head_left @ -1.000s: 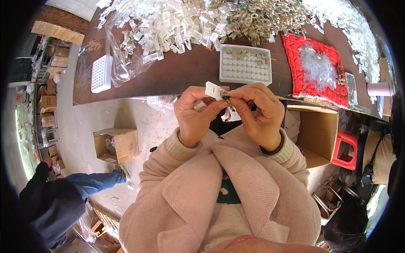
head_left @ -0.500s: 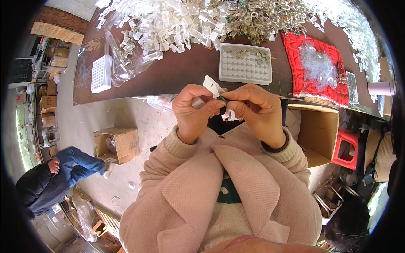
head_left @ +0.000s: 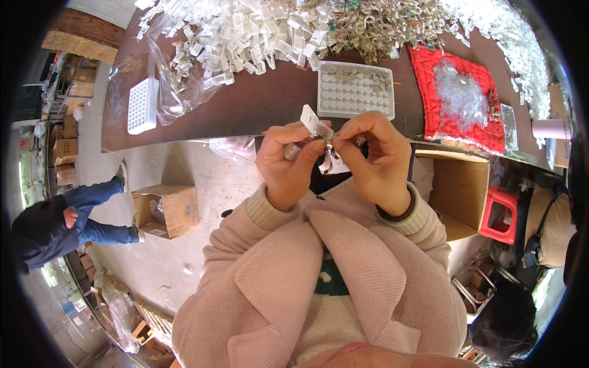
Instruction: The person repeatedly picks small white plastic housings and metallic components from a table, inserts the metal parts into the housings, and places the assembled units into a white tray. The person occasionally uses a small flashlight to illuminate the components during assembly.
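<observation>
Between thumb and fingers, my left hand (head_left: 287, 161) grips a small plastic case (head_left: 314, 122) with an opaque white flap and a clear body. A small round greyish piece (head_left: 292, 151) also shows within the curl of that hand. My right hand (head_left: 375, 161) is closed in a pinch at the right end of the case, and whatever its fingertips hold is hidden. Beyond my hands, a white tray (head_left: 325, 110) on the table contains rows of round silvery discs, fuller toward its far side.
White plastic pieces (head_left: 264, 37) heap at the far side, beside metallic-looking parts (head_left: 380, 30). A red quilted cloth (head_left: 442, 132) carries clear bits at right. White gridded trays (head_left: 142, 107) stack at left. Cardboard boxes (head_left: 178, 211) flank me below; a person (head_left: 55, 230) walks at left.
The case has tilted, and its clear body now shows. My right fingers have lifted slightly; the dark green bit between the hands is out of sight. The person at left has moved on.
</observation>
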`<state>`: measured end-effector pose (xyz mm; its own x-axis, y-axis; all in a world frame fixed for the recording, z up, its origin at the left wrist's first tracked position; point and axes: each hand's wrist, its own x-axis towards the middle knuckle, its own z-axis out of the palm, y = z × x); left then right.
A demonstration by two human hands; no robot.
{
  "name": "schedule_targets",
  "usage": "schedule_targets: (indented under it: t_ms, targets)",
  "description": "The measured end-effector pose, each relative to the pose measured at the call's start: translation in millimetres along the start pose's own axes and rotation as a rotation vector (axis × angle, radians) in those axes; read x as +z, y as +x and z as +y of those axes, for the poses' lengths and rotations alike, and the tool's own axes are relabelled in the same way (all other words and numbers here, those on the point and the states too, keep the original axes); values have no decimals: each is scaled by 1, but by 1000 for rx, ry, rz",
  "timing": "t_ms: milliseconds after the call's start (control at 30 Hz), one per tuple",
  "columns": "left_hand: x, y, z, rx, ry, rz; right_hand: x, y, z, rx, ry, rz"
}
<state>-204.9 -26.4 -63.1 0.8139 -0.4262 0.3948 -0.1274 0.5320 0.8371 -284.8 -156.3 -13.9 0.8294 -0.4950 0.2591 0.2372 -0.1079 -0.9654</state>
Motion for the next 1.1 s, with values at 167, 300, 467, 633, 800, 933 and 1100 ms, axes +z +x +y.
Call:
schedule_targets:
  t_ms: [167,300,467,633,800,933,1100]
  targets:
    - [-3,1,0,-187,-297,49,-3,4,7,272,383,-122]
    - [1,0,-1,-285,-445,102,3,-2,17,370,528,-145]
    - [-2,8,0,-451,-473,162,-3,-2,20,213,216,-147]
    - [-11,15,-4,-477,-327,138,-55,34,27,-249,-794,174]
    - [-12,16,-13,-495,-420,143,-75,53,49,-260,-838,114]
    - [-14,17,-15,-507,-412,140,-79,59,53,-260,-832,50]
    - [-13,18,-18,-518,-422,119,-83,62,49,-194,-801,-60]
